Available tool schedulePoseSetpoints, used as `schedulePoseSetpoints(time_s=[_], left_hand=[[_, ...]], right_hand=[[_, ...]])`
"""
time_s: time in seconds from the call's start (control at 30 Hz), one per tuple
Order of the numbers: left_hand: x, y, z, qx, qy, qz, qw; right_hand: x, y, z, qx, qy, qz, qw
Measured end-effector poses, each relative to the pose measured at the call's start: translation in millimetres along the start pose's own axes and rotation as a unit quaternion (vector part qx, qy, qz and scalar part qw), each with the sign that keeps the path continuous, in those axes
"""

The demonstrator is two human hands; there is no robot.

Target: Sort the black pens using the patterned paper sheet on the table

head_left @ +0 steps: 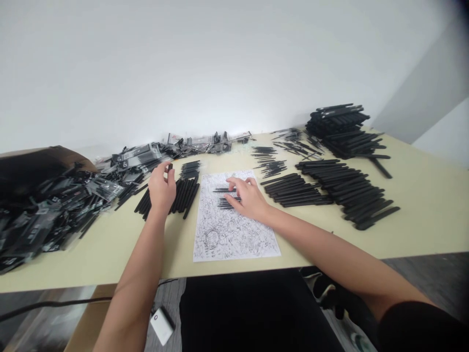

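Two bare hands are positioned over a cream table top [432, 230]; the left hand [161, 188] is raised, its thumb and fingertips closed narrowly on a short black rod [170, 167], which is held near upright above a block of black rods [183, 195]; the right hand [247, 198] is laid flat, with its fingers [234, 183] spread and not visibly gripping, the fingertips resting on a few black rods [227, 198] placed on a printed sheet [234, 239].

A large heap of plastic packets [47, 217] is piled at the left end of the table, and further packets [146, 156] extend along the far edge; a dark sack [40, 171] is seen beside the heap. Long slanted rows of loose black rods [351, 193] are laid out to the right, ending in a taller stack [340, 127] at the far right corner; by appearance, much material is already loose and ranked, while a considerable quantity remains packeted; a white box [161, 325] with a cable [54, 305] is seen below the table.
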State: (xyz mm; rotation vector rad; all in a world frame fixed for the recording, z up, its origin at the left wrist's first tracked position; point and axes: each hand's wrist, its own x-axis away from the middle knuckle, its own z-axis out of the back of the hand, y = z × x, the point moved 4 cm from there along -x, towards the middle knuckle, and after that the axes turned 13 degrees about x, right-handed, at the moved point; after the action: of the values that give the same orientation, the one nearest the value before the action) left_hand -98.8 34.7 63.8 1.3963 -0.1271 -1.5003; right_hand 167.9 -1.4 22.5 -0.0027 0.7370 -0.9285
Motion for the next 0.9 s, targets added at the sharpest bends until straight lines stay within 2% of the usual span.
schedulePoseSetpoints(time_s=[0.03,0.1,0.27,0.33,0.4,0.63,0.9], left_hand=[[0.3,-0.4,1.7,-0.066,-0.023,-0.025,0.997],[1.8,-5.4,1.7,-0.171,-0.07,-0.027,0.982],[7.5,-19.1,-4.9,-0.352,-0.185,0.104,0.912],[9.3,-18.4,-6.2,-0.386,-0.212,0.14,0.887],[10.2,-16.2,-6.6,-0.401,-0.225,0.156,0.874],[11.3,-17.8,-7.8,-0.402,-0.237,0.166,0.869],[13.0,-17.8,-7.9,-0.397,-0.242,0.157,0.871]], right_hand=[[-0.1,-0.1,0.0,0.002,-0.002,0.0,1.0],[-0.2,-0.3,-0.3,0.01,-0.006,0.0,1.0],[-0.3,0.2,-1.4,0.044,-0.021,-0.01,0.999],[-0.6,0.6,-1.7,0.055,-0.032,-0.02,0.998],[-1.0,1.3,-1.6,0.067,-0.042,-0.031,0.996],[-3.2,9.1,-0.9,0.175,-0.106,-0.057,0.977],[-8.6,29.6,18.8,0.338,-0.186,-0.098,0.917]])
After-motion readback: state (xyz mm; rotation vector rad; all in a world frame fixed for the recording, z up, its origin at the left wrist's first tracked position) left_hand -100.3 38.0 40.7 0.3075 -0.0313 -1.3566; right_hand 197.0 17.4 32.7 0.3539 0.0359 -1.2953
